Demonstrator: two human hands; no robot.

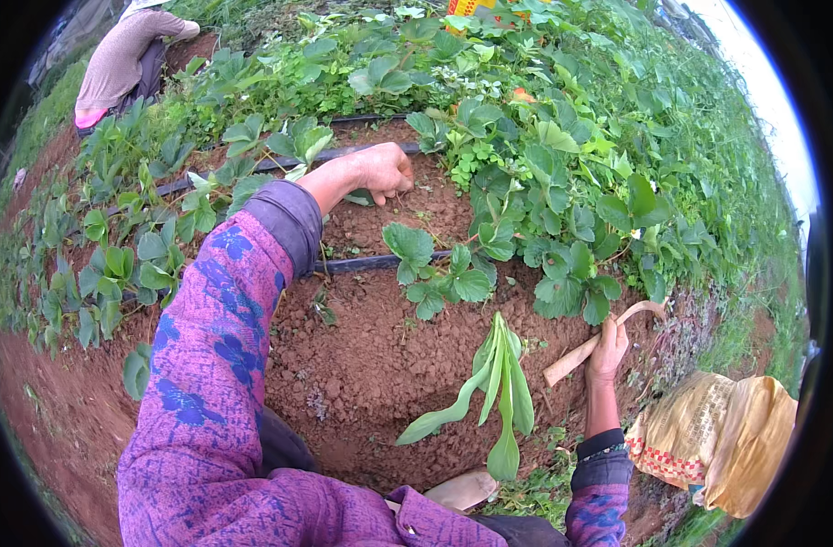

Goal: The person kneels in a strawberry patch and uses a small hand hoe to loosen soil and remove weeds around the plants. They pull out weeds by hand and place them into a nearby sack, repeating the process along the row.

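My left hand reaches out over a bare patch of reddish soil between leafy plants that look like strawberry plants. Its fingers are curled close to the ground, and whether a thin stem is between them is hard to see. Low at the right, my right hand grips the wooden handle of a hand tool with a curved end. A strawberry plant grows between my two hands. Below it, an uprooted leafy green weed lies on the soil.
Black drip-irrigation tubes cross the bed. A yellowish woven sack stands at the lower right. Another person crouches at the upper left. Dense plants fill the right side, and a shoe shows below me.
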